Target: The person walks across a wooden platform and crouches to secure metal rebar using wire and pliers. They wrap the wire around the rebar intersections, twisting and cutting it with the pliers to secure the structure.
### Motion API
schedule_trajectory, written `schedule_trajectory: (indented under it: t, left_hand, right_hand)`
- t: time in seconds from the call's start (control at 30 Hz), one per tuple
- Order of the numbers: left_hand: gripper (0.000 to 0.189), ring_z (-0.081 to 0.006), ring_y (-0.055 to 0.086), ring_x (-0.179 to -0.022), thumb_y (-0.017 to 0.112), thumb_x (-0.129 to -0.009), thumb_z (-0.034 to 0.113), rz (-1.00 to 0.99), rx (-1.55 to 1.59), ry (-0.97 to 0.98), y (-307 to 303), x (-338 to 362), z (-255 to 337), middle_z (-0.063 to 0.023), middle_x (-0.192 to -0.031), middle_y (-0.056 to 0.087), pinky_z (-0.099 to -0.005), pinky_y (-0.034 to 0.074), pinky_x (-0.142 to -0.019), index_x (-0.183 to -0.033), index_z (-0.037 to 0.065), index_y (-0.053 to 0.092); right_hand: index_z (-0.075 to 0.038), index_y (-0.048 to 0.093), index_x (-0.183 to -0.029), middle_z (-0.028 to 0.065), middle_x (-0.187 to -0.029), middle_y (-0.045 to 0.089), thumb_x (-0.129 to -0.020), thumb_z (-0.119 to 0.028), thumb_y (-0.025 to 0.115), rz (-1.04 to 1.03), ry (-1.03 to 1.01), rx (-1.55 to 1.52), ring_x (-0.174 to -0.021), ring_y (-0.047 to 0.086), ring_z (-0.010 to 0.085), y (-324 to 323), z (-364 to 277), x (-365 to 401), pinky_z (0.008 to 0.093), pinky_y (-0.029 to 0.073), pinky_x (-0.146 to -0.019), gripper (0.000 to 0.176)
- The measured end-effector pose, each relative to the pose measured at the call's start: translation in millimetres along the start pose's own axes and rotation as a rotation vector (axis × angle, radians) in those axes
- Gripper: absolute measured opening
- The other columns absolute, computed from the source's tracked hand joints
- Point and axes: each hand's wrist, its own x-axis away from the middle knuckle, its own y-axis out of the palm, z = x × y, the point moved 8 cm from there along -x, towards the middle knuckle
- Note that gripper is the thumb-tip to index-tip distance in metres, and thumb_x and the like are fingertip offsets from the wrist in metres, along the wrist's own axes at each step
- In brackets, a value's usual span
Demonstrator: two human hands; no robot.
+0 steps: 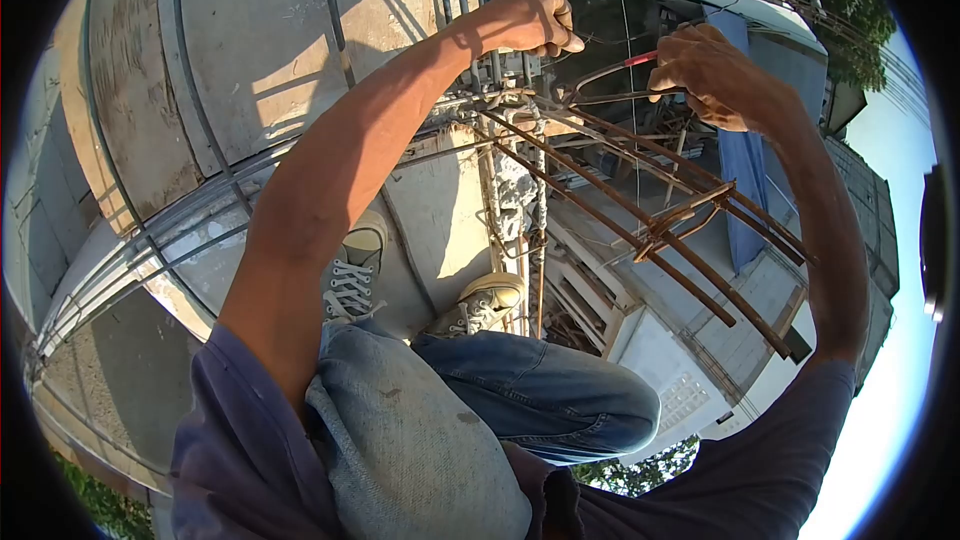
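My left hand (540, 20) is closed near the top centre, beside the upright steel bars, with its fingertips pinched at a thin dark wire (605, 41). To its right, my right hand (705, 75) is wrapped round the handles of pincers (625, 64), one handle showing a red grip. The pincers' jaws point left and down toward the bar joint (510, 97). Below my right hand, rusty rebar (620, 202) tied with stirrups juts out to the lower right.
Wooden formwork boards (250, 50) crossed by long steel bars lie at the left. My shoes (488, 302) rest on boards near the broken concrete edge (515, 190). Beyond the edge are a drop, a blue sheet (735, 200) and a white wall (665, 380).
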Motion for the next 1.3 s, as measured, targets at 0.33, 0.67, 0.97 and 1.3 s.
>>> schedule_trajectory:
  t: [0.33, 0.67, 0.97, 1.3]
  left_hand:
    - [0.022, -0.0087, 0.055, -0.052, 0.073, -0.083, 0.02, -0.164, 0.19, 0.018, 21, -17, -10, -0.0031, -0.06, 0.062, -0.0261, 0.042, -0.05, -0.071, 0.003, 0.066]
    - [0.016, -0.0126, 0.054, -0.058, 0.072, -0.083, 0.014, -0.097, 0.161, 0.015, 9, -12, -4, -0.0052, -0.061, 0.061, -0.0323, 0.043, -0.057, -0.074, 0.001, 0.066]
    - [0.018, -0.0174, 0.063, -0.06, 0.067, -0.088, 0.02, -0.281, 0.49, 0.002, 23, -23, -22, -0.01, -0.073, 0.068, -0.0303, 0.054, -0.058, -0.088, 0.003, 0.073]
    - [0.023, -0.0212, 0.066, -0.071, 0.061, -0.092, 0.016, -0.425, 0.51, -0.04, 30, -18, -19, -0.0146, -0.087, 0.068, -0.031, 0.059, -0.066, -0.105, -0.002, 0.067]
  right_hand:
    - [-0.021, 0.072, -0.094, 0.0006, -0.115, 0.056, -0.075, -0.007, 0.067, 0.257, 0.004, 0.269, -0.119, 0.046, 0.0206, -65, -36, -6, 0.0409, 0.027, -0.114, 0.024]
    - [-0.03, 0.073, -0.09, -0.0011, -0.12, 0.055, -0.082, -0.017, 0.062, 0.181, -0.065, 0.324, -0.127, 0.041, 0.0197, -57, -43, -46, 0.0476, 0.01, -0.121, 0.019]
    - [-0.024, 0.073, -0.087, 0.0004, -0.119, 0.056, -0.084, -0.014, 0.06, 0.186, -0.121, 0.26, -0.125, 0.042, 0.021, -67, -45, -51, 0.0484, 0.015, -0.119, 0.017]
    - [-0.022, 0.072, -0.091, -0.0025, -0.122, 0.056, -0.081, -0.015, 0.066, 0.074, -0.09, 0.292, -0.115, 0.05, 0.0201, -50, -29, -56, 0.0386, 0.036, -0.106, 0.014]
